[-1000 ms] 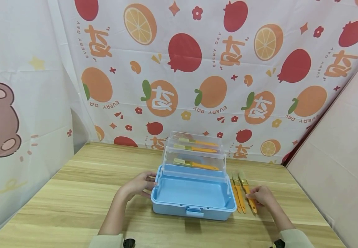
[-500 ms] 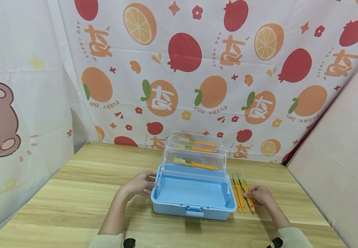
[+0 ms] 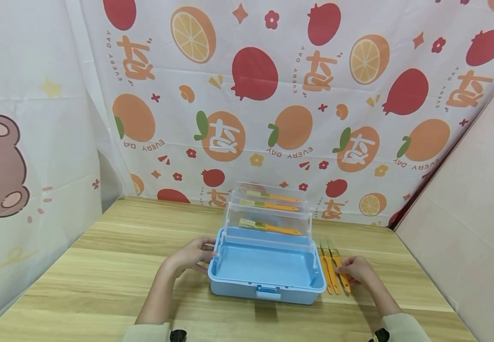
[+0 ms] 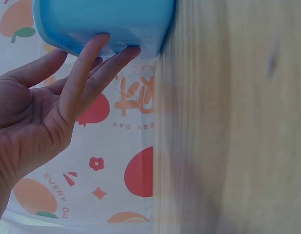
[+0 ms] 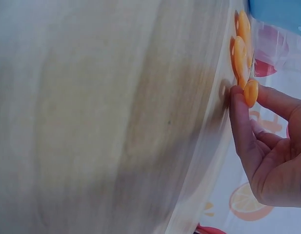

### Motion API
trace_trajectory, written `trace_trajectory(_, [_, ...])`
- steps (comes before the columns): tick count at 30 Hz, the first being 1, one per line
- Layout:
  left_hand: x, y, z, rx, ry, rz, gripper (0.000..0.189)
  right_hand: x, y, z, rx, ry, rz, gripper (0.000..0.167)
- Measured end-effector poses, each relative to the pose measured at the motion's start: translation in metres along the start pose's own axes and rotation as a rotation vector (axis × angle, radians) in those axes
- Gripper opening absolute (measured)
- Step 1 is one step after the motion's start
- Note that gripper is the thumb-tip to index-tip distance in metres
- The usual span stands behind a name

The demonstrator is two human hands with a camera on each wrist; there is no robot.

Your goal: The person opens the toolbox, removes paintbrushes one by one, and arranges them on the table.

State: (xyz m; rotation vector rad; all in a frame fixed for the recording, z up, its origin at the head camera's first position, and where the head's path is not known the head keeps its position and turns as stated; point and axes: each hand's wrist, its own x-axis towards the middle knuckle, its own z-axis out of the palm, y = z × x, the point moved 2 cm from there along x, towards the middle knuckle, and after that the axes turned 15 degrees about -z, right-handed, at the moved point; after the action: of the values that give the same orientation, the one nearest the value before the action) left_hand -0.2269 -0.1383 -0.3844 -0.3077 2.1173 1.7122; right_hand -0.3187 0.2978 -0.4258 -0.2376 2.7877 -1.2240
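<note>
A light blue toolbox [image 3: 268, 297] stands unfolded on the wooden table, its clear tiers raised at the back. My left hand [image 3: 192, 255] rests against the box's left end, its fairly straight fingers [image 4: 81, 78] touching the blue wall in the left wrist view. On the other side, my right hand [image 3: 359, 269] pinches the handle of an orange-handled paintbrush [image 3: 344, 282] between thumb and fingers. The right wrist view shows the round handle end [image 5: 251, 92] at those fingertips. Two similar paintbrushes [image 3: 331, 275] lie beside it, close along the box's right side.
One paintbrush lies in each raised clear tier, such as the lowest paintbrush [image 3: 272, 228]. A fruit-print cloth [image 3: 255, 128] hangs behind the table [image 3: 114, 266]. Pale cloth walls close in the left and right sides.
My right hand has shifted slightly left with the pinched paintbrush, bringing it nearer the other two. My left hand and the toolbox stay where they were.
</note>
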Motion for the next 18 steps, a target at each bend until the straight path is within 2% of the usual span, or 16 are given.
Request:
trace_trajectory(8, [0.0012,-0.0013,-0.0005,-0.007,-0.016,0.006,0.040,0.0032,0.0053,0.0045,0.008,0.003,-0.002,0.017])
trace_trajectory(18, [0.0014,0.0011,-0.0017,-0.005,-0.024,0.002,0.042,0.0021,0.0001,0.0038,0.018,-0.010,0.027,0.018])
